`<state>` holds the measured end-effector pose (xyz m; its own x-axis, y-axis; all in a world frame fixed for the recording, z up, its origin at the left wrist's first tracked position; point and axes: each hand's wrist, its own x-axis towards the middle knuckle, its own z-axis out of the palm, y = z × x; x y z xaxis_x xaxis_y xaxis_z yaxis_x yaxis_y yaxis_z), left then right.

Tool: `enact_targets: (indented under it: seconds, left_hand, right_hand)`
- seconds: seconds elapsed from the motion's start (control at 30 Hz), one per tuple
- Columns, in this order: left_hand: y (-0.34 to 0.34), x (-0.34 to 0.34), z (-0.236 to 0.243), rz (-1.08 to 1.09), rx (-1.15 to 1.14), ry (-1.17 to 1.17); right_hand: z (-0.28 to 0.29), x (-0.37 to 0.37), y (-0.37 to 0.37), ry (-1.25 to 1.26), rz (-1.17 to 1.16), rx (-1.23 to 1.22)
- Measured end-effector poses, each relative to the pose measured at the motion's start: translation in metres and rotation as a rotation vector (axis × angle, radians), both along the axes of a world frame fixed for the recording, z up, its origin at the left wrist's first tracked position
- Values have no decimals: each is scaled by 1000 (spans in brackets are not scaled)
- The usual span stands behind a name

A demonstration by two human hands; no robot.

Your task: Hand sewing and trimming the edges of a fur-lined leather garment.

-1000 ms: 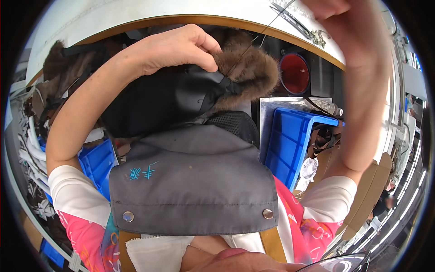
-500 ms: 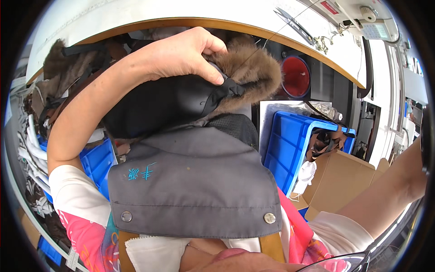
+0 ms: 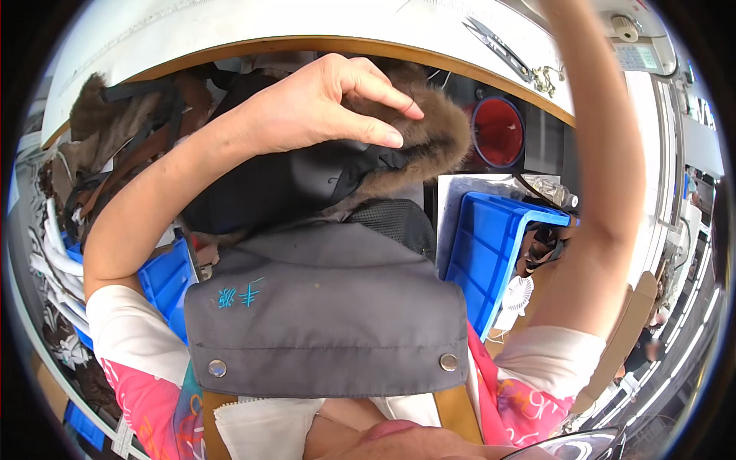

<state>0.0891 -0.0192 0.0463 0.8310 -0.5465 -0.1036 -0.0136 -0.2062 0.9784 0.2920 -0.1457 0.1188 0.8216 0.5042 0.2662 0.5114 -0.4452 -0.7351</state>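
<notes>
My left hand (image 3: 333, 103) hovers over a piece of brown fur (image 3: 445, 126) joined to smooth black material (image 3: 268, 180). Its thumb and forefinger are spread, with a gap between them; the other fingers are partly hidden. The fur piece hangs just below the white tabletop's edge, above my grey apron (image 3: 330, 307). My right forearm (image 3: 606, 138) reaches up across the right side. The right hand itself lies beyond the upper edge of the picture.
Black-handled snips (image 3: 498, 50) lie on the white table (image 3: 368, 19), beside a machine with a small panel (image 3: 638, 57). Below it are a red round bin (image 3: 497, 130) and a blue crate (image 3: 479, 261). Fur and strap scraps (image 3: 138, 130) hang at left.
My left thumb and forefinger have parted from their grip on the fur piece. My right arm has swung from the far right up toward the table. The fur piece has shifted slightly.
</notes>
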Motion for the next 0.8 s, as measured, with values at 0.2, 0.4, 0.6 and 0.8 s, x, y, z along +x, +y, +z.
enact_targets:
  seconds: [0.2,0.4,0.6,0.8]
  left_hand:
    - [6,4,-10,72,-111,63]
    - [13,3,-11,225,-225,140]
    - [14,4,-6,283,-234,-30]
    - [17,-3,-8,339,-311,20]
  right_hand:
    - [-68,-6,-4,-272,25,-214]
    - [-61,-33,-111,-277,-45,-360]
    - [-97,-64,-154,-497,-146,-351]
    - [-70,-78,-145,-404,-229,-380]
